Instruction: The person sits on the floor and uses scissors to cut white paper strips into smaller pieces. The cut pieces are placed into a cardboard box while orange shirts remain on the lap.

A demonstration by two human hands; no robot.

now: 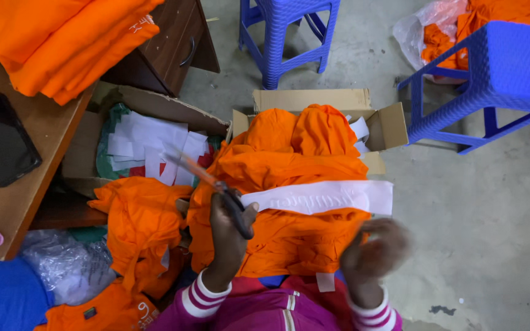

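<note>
Scissors, orange-handled, gripped by closed left hand fingers above the orange garment on the lap; a white strip lies across it. Right hand blurred, grip unclear. Two blue stools, two cardboard boxes, one phone on worktop.

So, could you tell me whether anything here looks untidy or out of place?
Yes. White paper scraps lie loose in a torn, sagging cardboard box on the floor. Orange garments spill over a second box. The left hand holds scissors beside a white strip; the right hand is blurred.
</note>
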